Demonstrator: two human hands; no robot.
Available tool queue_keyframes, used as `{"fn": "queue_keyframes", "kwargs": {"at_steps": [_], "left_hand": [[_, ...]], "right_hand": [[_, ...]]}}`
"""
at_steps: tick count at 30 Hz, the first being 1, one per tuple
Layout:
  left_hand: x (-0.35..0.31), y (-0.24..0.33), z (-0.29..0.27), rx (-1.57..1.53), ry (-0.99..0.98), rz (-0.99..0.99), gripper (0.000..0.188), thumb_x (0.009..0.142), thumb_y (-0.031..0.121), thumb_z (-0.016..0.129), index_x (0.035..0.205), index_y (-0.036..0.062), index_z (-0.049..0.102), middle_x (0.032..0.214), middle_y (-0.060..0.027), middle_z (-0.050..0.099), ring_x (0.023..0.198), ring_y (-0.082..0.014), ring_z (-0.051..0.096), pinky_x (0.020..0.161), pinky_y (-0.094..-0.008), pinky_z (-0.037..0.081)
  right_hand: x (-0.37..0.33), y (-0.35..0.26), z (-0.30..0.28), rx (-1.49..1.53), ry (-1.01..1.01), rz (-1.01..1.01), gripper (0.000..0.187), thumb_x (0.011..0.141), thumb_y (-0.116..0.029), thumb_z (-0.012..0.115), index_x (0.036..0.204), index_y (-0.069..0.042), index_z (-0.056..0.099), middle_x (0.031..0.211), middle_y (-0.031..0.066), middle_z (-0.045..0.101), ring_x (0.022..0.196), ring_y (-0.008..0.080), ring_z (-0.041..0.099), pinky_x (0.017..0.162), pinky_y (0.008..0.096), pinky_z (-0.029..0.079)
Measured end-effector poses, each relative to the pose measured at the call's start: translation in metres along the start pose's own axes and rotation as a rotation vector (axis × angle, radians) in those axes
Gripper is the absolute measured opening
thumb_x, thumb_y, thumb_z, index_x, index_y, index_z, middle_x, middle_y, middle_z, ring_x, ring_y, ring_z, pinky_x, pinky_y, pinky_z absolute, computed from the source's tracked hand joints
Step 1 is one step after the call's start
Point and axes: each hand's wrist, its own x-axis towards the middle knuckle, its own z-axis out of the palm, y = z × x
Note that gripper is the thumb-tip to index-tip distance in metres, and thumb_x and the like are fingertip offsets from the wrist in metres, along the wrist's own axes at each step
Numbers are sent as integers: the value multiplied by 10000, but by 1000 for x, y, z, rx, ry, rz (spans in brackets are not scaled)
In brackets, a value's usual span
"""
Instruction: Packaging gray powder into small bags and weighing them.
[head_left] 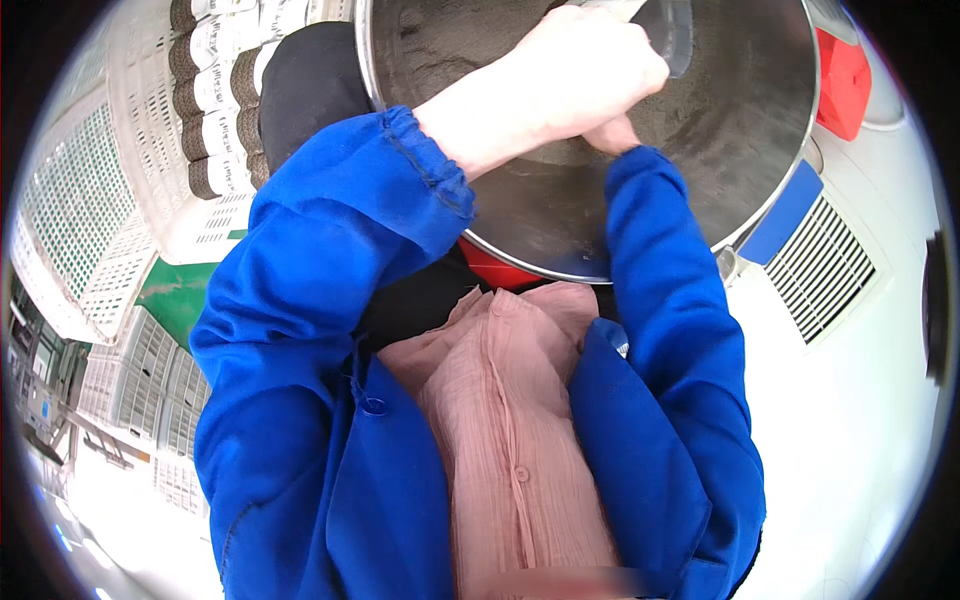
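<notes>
In front of me is a wide round metal basin [560, 272] with fine grey-brown powder [740, 90] spread inside. My left hand [575, 75] is over the powder, closed, with its back toward me. A clear, rigid-looking plastic piece [678, 40] shows just beyond its knuckles, and a pale strip [622, 8] sticks out at the top of the picture. What the fingers grip is hidden. My right hand [612, 135] is low in the basin, partly under the left. Only its wrist side shows; its fingers are out of sight.
At upper left, a white perforated crate [145, 190] holds several dark rolls with white printed wraps [215, 90]. More white crates [140, 385] are stacked below it. Right of the basin are a red object [843, 85], a blue panel [785, 215] and a slatted grille [822, 265].
</notes>
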Motion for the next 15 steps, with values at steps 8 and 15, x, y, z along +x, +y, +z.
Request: {"fn": "queue_keyframes", "kwargs": {"at_steps": [8, 15], "left_hand": [[-14, -8, -11, 124, -63, -11, 152, 844, 106, 593, 786, 20, 704, 820, -165, 694, 812, -341, 715, 710, -459, 578], [-22, -5, 24, 205, 15, 106, 102, 832, 114, 614, 847, 70, 705, 819, -138, 710, 834, -333, 729, 709, -432, 603]], "right_hand": [[-107, -110, -256, 34, -259, 153, 377, 947, -232, 681, 1159, 80, 675, 1050, 209, 736, 957, 269, 689, 868, 374, 523], [-148, -187, -318, -170, 13, 111, 320, 947, -247, 674, 1095, 35, 706, 841, 179, 705, 795, 252, 685, 765, 364, 531]]}}
